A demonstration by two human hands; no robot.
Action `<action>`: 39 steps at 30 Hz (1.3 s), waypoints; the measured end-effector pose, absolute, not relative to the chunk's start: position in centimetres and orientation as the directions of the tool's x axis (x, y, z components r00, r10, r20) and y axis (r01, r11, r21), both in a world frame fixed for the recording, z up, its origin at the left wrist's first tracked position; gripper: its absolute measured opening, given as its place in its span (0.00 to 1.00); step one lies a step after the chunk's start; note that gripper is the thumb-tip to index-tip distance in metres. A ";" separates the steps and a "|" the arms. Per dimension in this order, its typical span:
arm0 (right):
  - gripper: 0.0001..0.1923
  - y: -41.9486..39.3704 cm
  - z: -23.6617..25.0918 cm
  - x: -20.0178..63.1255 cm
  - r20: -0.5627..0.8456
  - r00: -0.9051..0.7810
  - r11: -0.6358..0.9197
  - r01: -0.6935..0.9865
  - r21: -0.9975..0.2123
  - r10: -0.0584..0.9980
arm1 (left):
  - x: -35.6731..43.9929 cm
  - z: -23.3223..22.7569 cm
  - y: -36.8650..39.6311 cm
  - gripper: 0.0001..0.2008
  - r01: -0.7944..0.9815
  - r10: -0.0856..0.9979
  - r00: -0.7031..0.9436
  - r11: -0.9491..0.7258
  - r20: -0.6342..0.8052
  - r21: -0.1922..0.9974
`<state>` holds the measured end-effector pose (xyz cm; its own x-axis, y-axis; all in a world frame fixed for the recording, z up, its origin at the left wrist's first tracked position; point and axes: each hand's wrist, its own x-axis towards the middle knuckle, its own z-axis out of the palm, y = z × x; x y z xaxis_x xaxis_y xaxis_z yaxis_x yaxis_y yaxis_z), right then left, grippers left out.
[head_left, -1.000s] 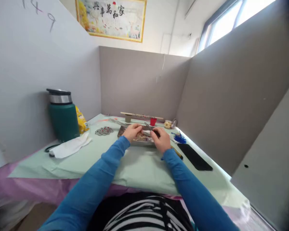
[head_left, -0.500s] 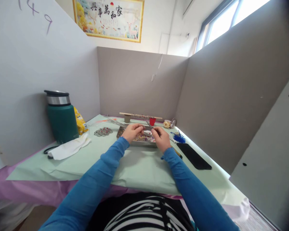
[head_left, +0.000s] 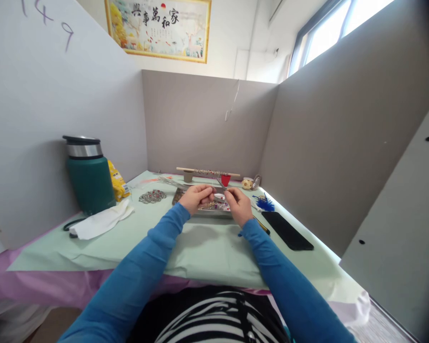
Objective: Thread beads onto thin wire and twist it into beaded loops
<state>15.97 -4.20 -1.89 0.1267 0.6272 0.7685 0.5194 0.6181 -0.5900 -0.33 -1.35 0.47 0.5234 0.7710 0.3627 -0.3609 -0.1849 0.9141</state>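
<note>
Over a metal tray [head_left: 214,215] of small mixed beads, my two hands face each other, close together. My left hand [head_left: 199,197] is closed in a pinch; whatever lies between its fingertips is too small to make out. My right hand [head_left: 239,204] has its fingers closed round slim metal tweezers [head_left: 220,183], whose tips point up and away to the left. Thin wires [head_left: 169,181] lie behind the tray's left side. A pile of silvery wire pieces with red beads [head_left: 152,196] rests farther left.
At the back, a beaded stick [head_left: 209,172] spans a grey-brown cup [head_left: 188,176] and a red cup [head_left: 225,180]. To the left stand a green bottle [head_left: 90,183] and white tissue [head_left: 102,223]. A black phone [head_left: 287,230] and blue tassel [head_left: 265,204] lie right.
The view has shifted slightly, so the surroundings appear a little farther left. My hands keep nearly the same pose, both still closed over the tray.
</note>
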 end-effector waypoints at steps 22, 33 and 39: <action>0.16 -4.3 -2.1 15.3 0.683 0.180 0.550 0.466 -0.693 0.708 | 0.1 0.5 -1.2 0.10 -0.274 0.801 0.351 -0.407 0.485 0.871; 0.14 -4.6 -2.0 15.3 0.709 0.164 0.590 0.446 -0.673 0.686 | -0.3 0.4 -1.2 0.12 -0.444 0.743 0.502 -0.217 0.442 0.869; 0.14 -4.6 -1.9 15.3 0.737 0.161 0.599 0.482 -0.640 0.657 | -0.4 0.6 -1.3 0.12 -0.432 0.755 0.512 -0.186 0.410 0.882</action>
<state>15.32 -4.63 -1.87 0.1611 0.6567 0.7367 0.4816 0.5992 -0.6395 -0.36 -1.31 0.56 0.5116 0.7551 0.4100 -0.4322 -0.1863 0.8824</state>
